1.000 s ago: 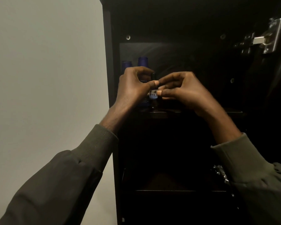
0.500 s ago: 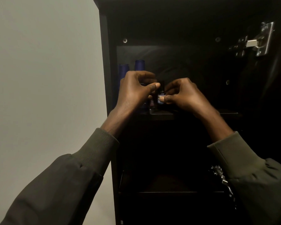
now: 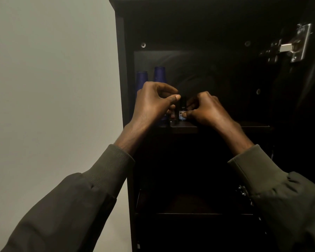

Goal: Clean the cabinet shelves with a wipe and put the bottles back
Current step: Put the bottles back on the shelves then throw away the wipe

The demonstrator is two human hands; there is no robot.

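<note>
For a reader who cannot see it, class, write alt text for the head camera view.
Two hands reach into a dark cabinet: the right hand pinches a small blue-labelled bottle standing on the shelf, and the left hand hovers curled beside it. Two taller blue bottles stand behind, and a small reddish bottle is just left.

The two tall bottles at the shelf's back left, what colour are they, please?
Dark blue, in the head view.
</note>
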